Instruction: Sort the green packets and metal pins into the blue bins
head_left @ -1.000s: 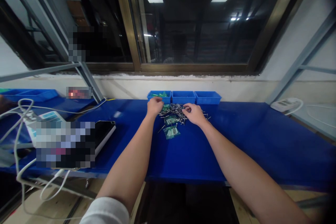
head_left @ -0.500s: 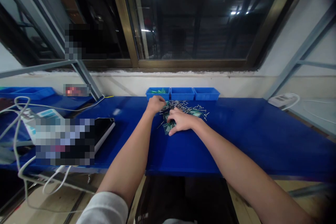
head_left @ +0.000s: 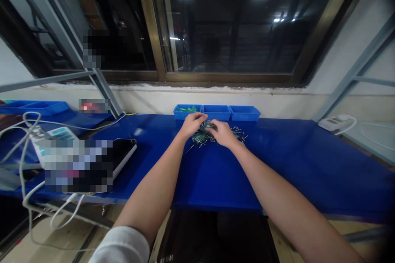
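My left hand (head_left: 193, 125) and my right hand (head_left: 224, 133) are close together over a loose pile of thin metal pins, like screws or rivets (head_left: 239, 133), on the blue table. Between their fingertips is a small green, partly see-through piece (head_left: 209, 125), perhaps a plastic packet. Both hands have their fingers closed around it, though my right fingers hide part of it. More green pieces (head_left: 199, 137) lie mixed with the metal pins beneath my hands.
Behind the pile, three joined blue bins (head_left: 216, 111) stand by the wall; the left one holds green pieces. A dark device with a pale edge (head_left: 125, 150) and white cables (head_left: 21, 172) lie on the left. A white power strip (head_left: 336, 123) rests at the back right.
My right hand has lifted from the front of the pile and moved up and right. Both hands have come together on a green piece. The view has shifted slightly.
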The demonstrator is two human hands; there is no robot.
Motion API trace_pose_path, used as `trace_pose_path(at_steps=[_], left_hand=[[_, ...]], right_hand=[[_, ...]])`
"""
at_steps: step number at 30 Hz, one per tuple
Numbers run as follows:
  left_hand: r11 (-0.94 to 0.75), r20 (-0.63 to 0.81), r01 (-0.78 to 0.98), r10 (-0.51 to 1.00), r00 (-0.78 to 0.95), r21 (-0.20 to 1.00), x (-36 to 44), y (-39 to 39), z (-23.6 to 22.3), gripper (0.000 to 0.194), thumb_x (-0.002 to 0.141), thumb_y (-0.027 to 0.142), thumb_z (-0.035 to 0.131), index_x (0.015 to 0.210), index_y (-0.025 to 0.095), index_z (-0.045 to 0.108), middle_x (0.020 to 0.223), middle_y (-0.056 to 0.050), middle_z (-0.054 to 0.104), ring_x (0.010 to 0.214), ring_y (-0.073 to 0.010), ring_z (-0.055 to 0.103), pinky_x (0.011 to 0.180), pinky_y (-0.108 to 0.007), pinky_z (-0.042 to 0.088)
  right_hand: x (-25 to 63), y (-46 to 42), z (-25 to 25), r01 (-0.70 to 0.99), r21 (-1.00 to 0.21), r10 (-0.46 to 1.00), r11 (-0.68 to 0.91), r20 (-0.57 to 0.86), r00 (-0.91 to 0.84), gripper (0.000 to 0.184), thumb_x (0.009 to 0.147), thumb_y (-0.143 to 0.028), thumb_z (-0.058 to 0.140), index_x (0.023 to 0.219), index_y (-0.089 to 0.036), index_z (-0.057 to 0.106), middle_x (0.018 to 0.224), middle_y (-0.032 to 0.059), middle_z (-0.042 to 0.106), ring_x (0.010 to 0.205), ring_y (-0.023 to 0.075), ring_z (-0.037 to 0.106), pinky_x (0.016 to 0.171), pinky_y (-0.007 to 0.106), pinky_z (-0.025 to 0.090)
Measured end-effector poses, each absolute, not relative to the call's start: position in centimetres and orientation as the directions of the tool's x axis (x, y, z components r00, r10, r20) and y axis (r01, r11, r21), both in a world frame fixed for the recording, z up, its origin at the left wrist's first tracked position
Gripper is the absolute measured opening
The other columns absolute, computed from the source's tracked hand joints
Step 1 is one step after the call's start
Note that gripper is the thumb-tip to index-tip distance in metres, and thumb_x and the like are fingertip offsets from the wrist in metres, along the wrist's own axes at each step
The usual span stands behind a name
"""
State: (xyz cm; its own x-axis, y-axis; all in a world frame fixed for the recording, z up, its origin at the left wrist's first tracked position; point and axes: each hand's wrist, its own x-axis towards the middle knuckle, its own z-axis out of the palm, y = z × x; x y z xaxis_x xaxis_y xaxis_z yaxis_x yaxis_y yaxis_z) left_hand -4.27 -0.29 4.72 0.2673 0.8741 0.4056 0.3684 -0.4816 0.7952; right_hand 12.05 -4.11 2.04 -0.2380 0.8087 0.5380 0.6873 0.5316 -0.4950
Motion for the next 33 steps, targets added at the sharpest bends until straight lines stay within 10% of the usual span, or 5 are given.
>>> trace_pose_path(at_steps=[5,13,23,33], left_hand=[[-0.435,0.341,0.176,0.852,0.397,0.883,-3.2,-0.4,4.0,0.032,0.068,0.019,0.064,0.099,0.013,0.065,0.097,-0.009,0.068,0.088,-0.0202,0.062,0.082,-0.032,0.047],[-0.569,0.485,0.221,0.806,0.338,0.792,-3.1,-0.1,2.9,0.035,0.066,0.012,0.067,0.100,0.015,0.065,0.113,-0.011,0.063,0.105,-0.0226,0.057,0.092,-0.035,0.042],[-0.272,0.271,-0.003,0.957,0.100,0.962,-2.3,0.2,3.0,0.036,0.072,0.021,0.062,0.106,0.016,0.054,0.057,0.004,0.053,0.041,-0.0087,0.046,0.046,-0.022,0.040],[-0.061,0.062,0.019,0.994,-0.084,0.998,-5.2,1.3,3.6,0.015,0.065,0.029,0.059,0.064,0.018,0.050,0.050,0.003,0.045,0.035,-0.0071,0.036,0.037,-0.021,0.024]], right_hand=[[12.9,-2.7,1.1,0.498,-0.733,0.854,0.464,0.519,-0.033,0.018,0.075,-0.021,0.060,0.092,-0.019,0.063,0.083,0.0022,0.068,0.076,0.0173,0.062,0.070,0.028,0.047],[13.5,-2.4,1.3,0.434,-0.727,0.765,0.533,0.632,0.119,0.010,0.072,-0.018,0.058,0.076,-0.017,0.067,0.098,0.0078,0.068,0.093,0.0213,0.063,0.078,0.032,0.050],[12.7,-2.9,1.5,0.531,-0.760,0.837,0.375,0.524,0.159,0.042,0.075,-0.044,0.062,0.105,-0.016,0.059,0.074,0.0044,0.069,0.069,0.0178,0.063,0.070,0.031,0.048],[13.4,-2.6,0.8,0.671,-0.670,0.852,0.317,0.512,0.109,0.029,0.078,-0.045,0.056,0.090,-0.020,0.066,0.075,0.0037,0.069,0.069,0.0176,0.063,0.067,0.030,0.047]])
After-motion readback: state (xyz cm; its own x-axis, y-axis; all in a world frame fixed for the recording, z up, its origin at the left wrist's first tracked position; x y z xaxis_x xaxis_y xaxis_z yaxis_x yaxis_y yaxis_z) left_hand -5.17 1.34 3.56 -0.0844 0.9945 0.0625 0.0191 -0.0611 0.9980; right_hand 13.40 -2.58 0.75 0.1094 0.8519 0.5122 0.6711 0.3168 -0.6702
